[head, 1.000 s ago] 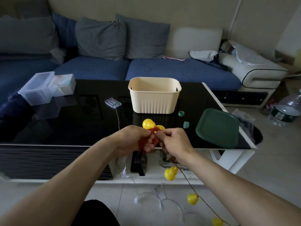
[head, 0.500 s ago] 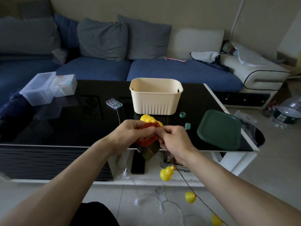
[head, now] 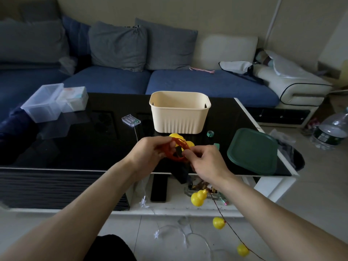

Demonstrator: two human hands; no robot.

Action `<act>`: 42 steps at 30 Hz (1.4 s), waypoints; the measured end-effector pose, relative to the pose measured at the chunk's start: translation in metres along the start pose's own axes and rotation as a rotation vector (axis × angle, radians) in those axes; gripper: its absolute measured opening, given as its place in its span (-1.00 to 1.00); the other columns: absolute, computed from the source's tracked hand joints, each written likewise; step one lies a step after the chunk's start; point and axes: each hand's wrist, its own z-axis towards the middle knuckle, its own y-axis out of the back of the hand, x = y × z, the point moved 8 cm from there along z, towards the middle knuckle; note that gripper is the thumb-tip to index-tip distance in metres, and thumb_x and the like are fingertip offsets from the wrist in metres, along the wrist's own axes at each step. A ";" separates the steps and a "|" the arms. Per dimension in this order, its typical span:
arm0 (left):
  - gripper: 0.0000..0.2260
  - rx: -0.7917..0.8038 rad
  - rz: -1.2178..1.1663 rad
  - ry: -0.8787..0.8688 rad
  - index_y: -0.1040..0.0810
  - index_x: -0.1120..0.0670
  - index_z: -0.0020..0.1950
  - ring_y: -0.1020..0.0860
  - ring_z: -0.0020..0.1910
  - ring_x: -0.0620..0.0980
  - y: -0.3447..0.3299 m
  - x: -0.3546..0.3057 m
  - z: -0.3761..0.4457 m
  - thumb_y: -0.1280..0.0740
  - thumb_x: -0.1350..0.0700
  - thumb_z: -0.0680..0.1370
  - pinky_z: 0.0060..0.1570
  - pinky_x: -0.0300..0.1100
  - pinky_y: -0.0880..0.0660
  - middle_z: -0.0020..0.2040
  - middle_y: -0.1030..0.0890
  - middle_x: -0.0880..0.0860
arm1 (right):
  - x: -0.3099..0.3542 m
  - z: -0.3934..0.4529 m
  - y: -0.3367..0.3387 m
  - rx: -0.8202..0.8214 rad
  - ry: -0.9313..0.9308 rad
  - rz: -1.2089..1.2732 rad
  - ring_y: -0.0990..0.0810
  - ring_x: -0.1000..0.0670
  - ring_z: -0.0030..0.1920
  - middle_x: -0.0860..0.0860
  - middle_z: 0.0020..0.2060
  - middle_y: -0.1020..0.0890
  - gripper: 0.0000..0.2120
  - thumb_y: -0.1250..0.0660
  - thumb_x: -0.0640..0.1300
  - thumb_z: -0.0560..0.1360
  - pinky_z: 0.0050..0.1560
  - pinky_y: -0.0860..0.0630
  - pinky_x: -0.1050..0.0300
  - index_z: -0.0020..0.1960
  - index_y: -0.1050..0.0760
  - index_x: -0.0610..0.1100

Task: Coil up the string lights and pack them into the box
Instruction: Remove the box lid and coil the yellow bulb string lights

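Red coil now reads as a wider open loop than half a second ago, and the trailing wire has slid a little further through the right hand. Left hand (head: 150, 153) fingers pinch the left side of the red wire coil (head: 176, 154); right hand (head: 204, 162) fingers pinch its right side, both clenched on it. Coil held in the air over the near edge of the black tabletop (head: 84, 147), just in front of the cream box (head: 179, 114). Yellow bulbs (head: 178, 137) bunch behind the coil. Loose wire drops from the right hand to the floor with more yellow bulbs strung on it (head: 198, 197). Green lid (head: 252, 150) lies right of the hands. Clear battery case (head: 130, 120) sits left of the box.
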 end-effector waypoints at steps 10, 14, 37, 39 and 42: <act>-0.75 0.078 0.100 -0.075 -0.54 0.28 -0.12 -0.62 -0.17 0.06 -0.004 -0.004 -0.006 -0.25 0.10 0.58 -0.10 -0.13 -0.59 -0.18 -0.61 0.22 | 0.005 -0.001 -0.012 0.089 0.011 -0.024 -0.45 0.21 -0.52 0.20 -0.61 -0.47 -0.73 -0.36 -0.03 0.61 -0.44 -0.29 0.42 -0.24 -0.65 -0.04; -0.73 0.086 0.068 -0.056 -0.53 0.30 -0.05 -0.62 -0.16 0.08 -0.007 0.001 -0.004 -0.27 0.07 0.55 -0.11 -0.13 -0.60 -0.13 -0.61 0.24 | 0.001 0.001 -0.012 0.081 0.021 -0.078 -0.52 0.21 -0.41 0.11 -0.44 -0.59 -0.74 -0.36 0.01 0.61 -0.38 -0.35 0.41 -0.13 -0.71 -0.11; -0.59 0.134 0.143 0.179 -0.45 0.15 -0.19 -0.12 -0.47 -0.06 -0.039 0.023 0.005 -0.01 -0.03 0.70 -0.44 -0.21 -0.16 -0.46 -0.16 -0.02 | -0.002 -0.003 0.000 -0.022 0.002 0.035 -0.42 0.19 -0.49 0.15 -0.55 -0.50 -0.68 -0.31 -0.03 0.63 -0.39 -0.32 0.26 -0.27 -0.60 -0.07; -0.57 0.094 0.043 0.208 -0.40 0.11 -0.26 -0.11 -0.49 -0.07 -0.034 0.024 0.005 0.00 -0.08 0.69 -0.45 -0.22 -0.14 -0.45 -0.17 -0.02 | -0.002 -0.004 -0.002 -0.027 -0.014 0.078 -0.39 0.18 -0.53 0.13 -0.57 -0.47 -0.68 -0.32 -0.06 0.63 -0.43 -0.29 0.27 -0.26 -0.60 -0.13; -0.64 0.078 0.023 0.194 -0.34 0.09 -0.25 -0.15 -0.52 -0.08 -0.026 0.022 0.007 0.01 -0.01 0.68 -0.46 -0.21 -0.15 -0.44 -0.26 -0.02 | -0.004 -0.006 -0.006 -0.010 -0.043 0.151 -0.39 0.18 -0.56 0.09 -0.55 -0.47 -0.73 -0.32 -0.09 0.63 -0.49 -0.28 0.30 -0.12 -0.64 -0.25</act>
